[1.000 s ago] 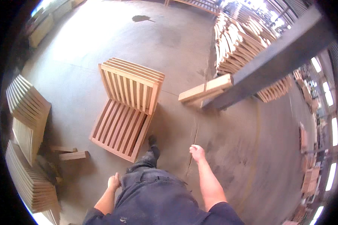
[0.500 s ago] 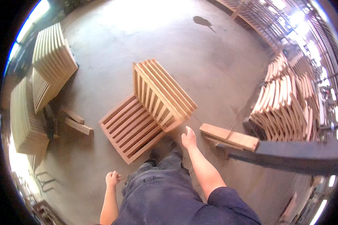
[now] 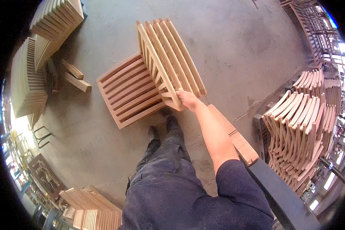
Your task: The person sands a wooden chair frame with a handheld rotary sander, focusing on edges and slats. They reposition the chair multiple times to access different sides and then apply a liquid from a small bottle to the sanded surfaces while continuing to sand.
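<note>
In front of my feet a reddish slatted wooden panel (image 3: 108,102) lies low and flat. Along its right side several paler slatted wooden panels (image 3: 182,61) stand on edge, leaning close together. My right hand (image 3: 188,100) is closed on the near end of the nearest standing slatted panel (image 3: 156,65), with the fingers partly hidden behind its frame. My left hand is out of view.
Right of my arm, a wooden block (image 3: 243,147) rests on a dark beam (image 3: 283,191). Curved wooden pieces (image 3: 295,115) are stacked at right. Nested slatted frames (image 3: 28,84) stand at left beside loose wooden blocks (image 3: 78,82). More slatted frames (image 3: 99,218) sit at lower left.
My right hand has reached forward and taken hold of the nearest standing slatted panel. My left hand has gone out of view. The view has tilted down toward my body.
</note>
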